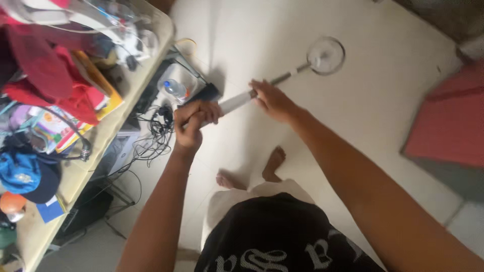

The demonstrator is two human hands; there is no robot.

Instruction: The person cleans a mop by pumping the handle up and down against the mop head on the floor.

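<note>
From the head camera, the person stands barefoot on a pale tiled floor (383,100) and holds a long racket-like tool with a pale handle, a thin metal shaft and a small round netted head (282,80) out in front, above the floor. The left hand (194,121) is clenched around the dark butt end of the handle, fingers curled tight. The right hand (272,99) grasps the same tool further along, where the pale grip meets the shaft. The round head lies beyond the right hand, toward the top of the view, its shadow on the floor beneath.

To the left runs a beige tabletop (151,55), crowded with red cloth (45,75), a blue cap (22,174) and colourful printed booklets (53,132). Below its edge on the floor sit a clear plastic bottle with a blue cap (174,88) and a tangle of black cables (156,133). A red mat (448,126) lies at the right.
</note>
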